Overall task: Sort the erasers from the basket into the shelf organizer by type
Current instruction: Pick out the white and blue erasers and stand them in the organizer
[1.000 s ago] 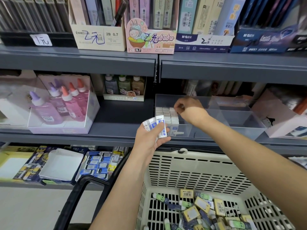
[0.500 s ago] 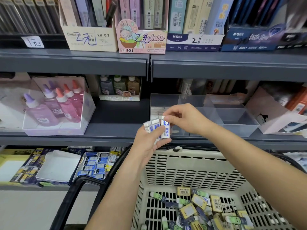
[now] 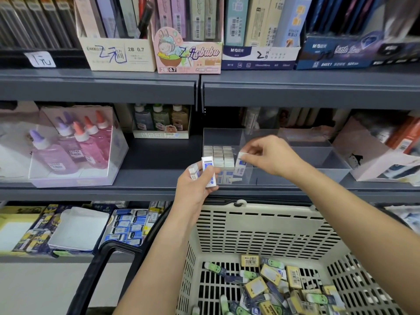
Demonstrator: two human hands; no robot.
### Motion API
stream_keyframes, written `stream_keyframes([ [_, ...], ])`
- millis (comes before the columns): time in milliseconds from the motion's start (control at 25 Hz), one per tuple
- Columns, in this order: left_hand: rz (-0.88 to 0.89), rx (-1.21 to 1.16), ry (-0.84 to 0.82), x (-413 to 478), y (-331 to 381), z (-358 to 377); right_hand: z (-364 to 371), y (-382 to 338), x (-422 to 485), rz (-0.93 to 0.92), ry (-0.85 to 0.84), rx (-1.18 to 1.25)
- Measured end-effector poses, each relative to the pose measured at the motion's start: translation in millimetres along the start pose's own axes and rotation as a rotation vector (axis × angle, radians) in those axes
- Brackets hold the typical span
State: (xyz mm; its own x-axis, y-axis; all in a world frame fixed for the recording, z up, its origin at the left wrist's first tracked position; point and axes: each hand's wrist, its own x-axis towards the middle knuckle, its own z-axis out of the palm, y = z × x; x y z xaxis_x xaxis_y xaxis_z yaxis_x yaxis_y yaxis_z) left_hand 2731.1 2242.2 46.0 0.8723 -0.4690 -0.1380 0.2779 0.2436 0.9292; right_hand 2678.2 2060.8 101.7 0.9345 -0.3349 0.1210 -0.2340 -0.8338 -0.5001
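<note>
Grey metal shelves (image 3: 97, 87) fill the upper half of the view, seen from the wearer's head, with boxes of pencil leads along 12 o'clock and a clear case of pink and purple glue bottles (image 3: 75, 146) at 9 o'clock. A cream plastic basket (image 3: 261, 226) takes up the 5 o'clock area, pushed close under the shelf, probably so each reach is short. On its floor lies a loose heap of mixed erasers (image 3: 272, 285), yellow, green and dark blue, not yet sorted. On the middle shelf, at 3 o'clock from centre, sits a clear organizer (image 3: 313, 160) with several compartments. Its left compartment holds white erasers (image 3: 218, 155) packed upright in neat rows, while the compartments to its right look bare. The left hand (image 3: 193, 189), just below centre at 6 o'clock, has its fingers curled round a small bunch of white and blue erasers (image 3: 208, 170), held up near the organizer like a ready supply. The right hand (image 3: 270, 155), at 3 o'clock, pinches one eraser (image 3: 241, 158) of the same kind between thumb and fingertips, upright at the right edge of the packed rows, seemingly to slot it in beside its matches.
</note>
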Motion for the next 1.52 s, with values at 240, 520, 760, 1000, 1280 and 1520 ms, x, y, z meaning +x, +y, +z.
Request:
stream_keyframes([
  [240,-0.063,-0.007,-0.019,0.2,-1.5,3.5,16.1,1.1,-0.1,-0.1,-0.098,-0.186],
  [520,-0.034,0.058,-0.078,-2.2,-2.6,3.1,17.0,6.1,-2.8,-0.176,-0.076,-0.398],
  [760,-0.048,0.054,-0.056,-1.8,-1.9,2.9,26.4,4.7,5.8,-0.171,-0.181,-0.536],
  [1000,-0.045,0.055,-0.046,-2.5,-0.3,5.4,20.7,5.1,3.6,-0.156,-0.301,-0.477],
  [1280,-0.027,0.08,-0.101,-6.9,0.1,6.8,5.2,-9.7,-21.7,-0.136,-0.008,0.065],
  [1520,-0.042,0.126,-0.096,-9.5,0.4,10.5,-1.8,-7.2,-21.2,-0.059,0.001,0.322],
])
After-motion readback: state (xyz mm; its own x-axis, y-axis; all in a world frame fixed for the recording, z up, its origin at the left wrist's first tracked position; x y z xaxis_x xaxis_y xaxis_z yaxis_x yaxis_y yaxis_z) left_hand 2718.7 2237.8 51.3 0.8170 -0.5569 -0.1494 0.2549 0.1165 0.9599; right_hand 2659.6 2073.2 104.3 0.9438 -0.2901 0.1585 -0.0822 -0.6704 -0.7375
